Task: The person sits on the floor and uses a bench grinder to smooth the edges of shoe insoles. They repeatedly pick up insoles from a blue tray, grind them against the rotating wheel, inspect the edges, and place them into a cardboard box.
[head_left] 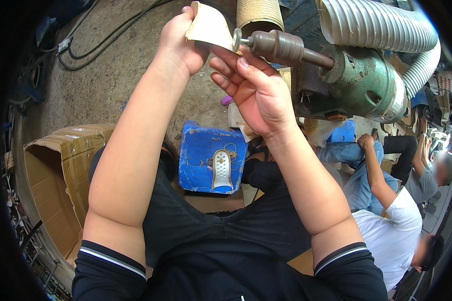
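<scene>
My left hand is closed on the edge of a cream-coloured curved shell, at the top of the view. The shell's lower right corner meets a small round grinding wheel on the spindle of a motor. From below, my right hand reaches that corner, index and middle fingers passing behind the shell and thumb close to its edge. Its other fingers are loosely bent and the palm faces up. Below my hands, a white perforated curved piece with a brown rim lies on a blue box between my knees.
The green motor with its brown spindle housing stands at the right, under a ribbed grey hose. An open cardboard box is at the left. Black cables cross the floor. Two people sit at the right.
</scene>
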Motion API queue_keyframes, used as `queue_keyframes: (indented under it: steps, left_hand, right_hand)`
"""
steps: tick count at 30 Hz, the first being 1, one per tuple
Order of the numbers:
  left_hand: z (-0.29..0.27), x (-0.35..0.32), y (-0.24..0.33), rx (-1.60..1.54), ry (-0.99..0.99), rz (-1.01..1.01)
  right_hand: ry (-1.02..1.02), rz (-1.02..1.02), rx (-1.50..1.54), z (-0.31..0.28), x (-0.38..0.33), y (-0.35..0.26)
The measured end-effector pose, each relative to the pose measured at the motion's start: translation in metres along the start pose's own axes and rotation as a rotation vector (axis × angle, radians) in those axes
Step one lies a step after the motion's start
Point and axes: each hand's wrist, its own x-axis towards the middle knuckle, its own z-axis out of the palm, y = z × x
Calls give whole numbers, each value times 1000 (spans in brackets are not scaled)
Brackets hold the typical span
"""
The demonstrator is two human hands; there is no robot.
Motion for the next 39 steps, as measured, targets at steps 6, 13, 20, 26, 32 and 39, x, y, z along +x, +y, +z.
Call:
queue_keyframes:
  steps: [6,13,20,26,32,39]
  left_hand:
    - [0,2,0,-22,21,-34]
    - [13,6,-4,-54,161,-2]
    - [-8,-8,-19,314,319,62]
    - [-23,-30,-11,295,162,81]
    - [-19,-66,-15,283,78,32]
    - [-13,-111,-23,117,-34,-116]
  right_hand:
    - [-5,-7,19,0,1,2]
    - [-21,16,-81,2,3,0]
    - [441,485,-368,-11,-31,27]
    - [332,379,-431,-19,-36,23]
    - [362,346,-416,-6,-37,4]
    - [240,395,-435,-2,-38,-11]
